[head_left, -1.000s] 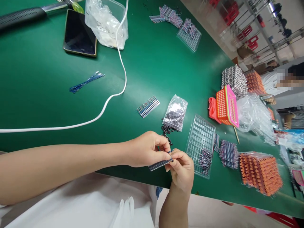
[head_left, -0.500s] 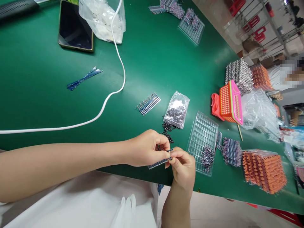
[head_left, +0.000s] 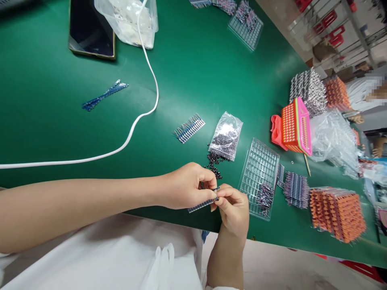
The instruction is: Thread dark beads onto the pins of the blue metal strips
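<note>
My left hand (head_left: 189, 187) is closed around a narrow blue circuit board strip (head_left: 201, 206), its lower edge showing under the thumb. At the strip's right end, the thumb and forefinger of my right hand (head_left: 234, 207) are pinched together, touching the strip. Whatever tiny part sits between those fingertips is too small to make out. Just beyond both hands lies a loose pile of small black beadlike parts (head_left: 215, 163), spilling from a clear plastic bag (head_left: 226, 135). Another board strip with wire legs (head_left: 189, 128) rests farther off on the green table (head_left: 181, 80).
Right of my hands is a clear compartment tray (head_left: 260, 165) holding small wired parts (head_left: 265, 198). Past it lie stacked boards (head_left: 296, 189), an orange stack (head_left: 337, 213) and an orange basket (head_left: 290, 125). A white cable (head_left: 133, 133) crosses the left side, near a phone (head_left: 92, 32).
The view has shifted slightly, so most things sit a little higher in the picture. Both hands keep nearly the same pose at the strip's end.
</note>
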Tool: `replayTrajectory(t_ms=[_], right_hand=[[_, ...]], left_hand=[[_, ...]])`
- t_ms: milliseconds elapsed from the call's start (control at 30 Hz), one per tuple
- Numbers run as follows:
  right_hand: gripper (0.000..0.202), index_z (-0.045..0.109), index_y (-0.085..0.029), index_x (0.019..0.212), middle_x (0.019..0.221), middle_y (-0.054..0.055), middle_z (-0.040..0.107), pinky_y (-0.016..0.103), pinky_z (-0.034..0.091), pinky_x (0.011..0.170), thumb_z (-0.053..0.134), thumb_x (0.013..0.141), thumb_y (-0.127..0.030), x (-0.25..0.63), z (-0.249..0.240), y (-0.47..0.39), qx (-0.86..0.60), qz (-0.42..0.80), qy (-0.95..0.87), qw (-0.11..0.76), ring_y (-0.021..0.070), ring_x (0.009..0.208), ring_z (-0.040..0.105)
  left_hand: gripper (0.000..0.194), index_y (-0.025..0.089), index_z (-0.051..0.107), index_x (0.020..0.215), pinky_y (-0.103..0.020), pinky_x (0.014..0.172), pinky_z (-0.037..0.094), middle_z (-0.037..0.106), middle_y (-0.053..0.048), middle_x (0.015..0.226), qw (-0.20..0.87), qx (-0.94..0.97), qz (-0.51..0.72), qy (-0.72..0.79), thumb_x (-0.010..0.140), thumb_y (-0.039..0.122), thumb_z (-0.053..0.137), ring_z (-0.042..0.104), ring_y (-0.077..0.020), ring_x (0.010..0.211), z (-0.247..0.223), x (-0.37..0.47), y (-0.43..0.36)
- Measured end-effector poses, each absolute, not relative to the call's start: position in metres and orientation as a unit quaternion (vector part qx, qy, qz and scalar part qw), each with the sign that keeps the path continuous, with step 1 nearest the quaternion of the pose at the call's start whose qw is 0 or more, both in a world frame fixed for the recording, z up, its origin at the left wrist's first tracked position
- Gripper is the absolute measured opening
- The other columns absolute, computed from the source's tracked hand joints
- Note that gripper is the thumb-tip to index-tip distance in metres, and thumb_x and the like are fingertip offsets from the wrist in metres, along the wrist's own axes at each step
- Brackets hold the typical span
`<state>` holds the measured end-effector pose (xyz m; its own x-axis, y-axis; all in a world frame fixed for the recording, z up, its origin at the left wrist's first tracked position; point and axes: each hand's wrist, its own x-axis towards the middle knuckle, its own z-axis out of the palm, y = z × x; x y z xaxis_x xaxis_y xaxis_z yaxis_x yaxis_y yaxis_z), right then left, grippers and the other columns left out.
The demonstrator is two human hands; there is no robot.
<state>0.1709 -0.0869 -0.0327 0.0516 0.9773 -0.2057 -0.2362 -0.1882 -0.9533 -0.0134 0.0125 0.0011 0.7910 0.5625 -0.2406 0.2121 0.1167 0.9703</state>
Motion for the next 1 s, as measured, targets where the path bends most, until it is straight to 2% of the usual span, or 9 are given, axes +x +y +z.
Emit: replayTrajectory(t_ms=[267,700,1000], right_hand=[[0.007,0.080,-0.024,0.083,0.075,0.000,0.066,0.022,0.057,0.045,0.083,0.076,-0.024,0.1715,-0.0329,-0.0883,-0.504,0.605,-0.350,0.508,0.0110,0.054,0.065],[0.006,0.080,-0.025,0.083,0.075,0.000,0.066,0.021,0.055,0.045,0.082,0.077,-0.025,0.1728,-0.0326,-0.0875,-0.503,0.619,-0.350,0.491,0.0106,0.054,0.064],[0.006,0.079,-0.024,0.081,0.074,0.000,0.066,0.022,0.053,0.043,0.082,0.077,-0.027,0.1724,-0.0286,-0.0864,-0.506,0.627,-0.343,0.482,0.0106,0.053,0.062]], left_hand=[[0.017,0.016,0.062,0.071,-0.023,0.057,0.037,0.059,0.001,0.063,0.678,0.665,0.113,0.292,0.083,0.028,0.057,0.052,-0.0133,0.062,0.0021,-0.0142,0.0119],[0.017,0.017,0.062,0.070,-0.023,0.051,0.031,0.056,0.002,0.061,0.661,0.686,0.098,0.286,0.084,0.026,0.057,0.044,-0.0118,0.058,0.0050,-0.0157,0.0156],[0.019,0.017,0.063,0.071,-0.023,0.052,0.033,0.059,0.002,0.062,0.662,0.691,0.104,0.272,0.085,0.028,0.057,0.047,-0.0117,0.057,0.0047,-0.0159,0.0148]])
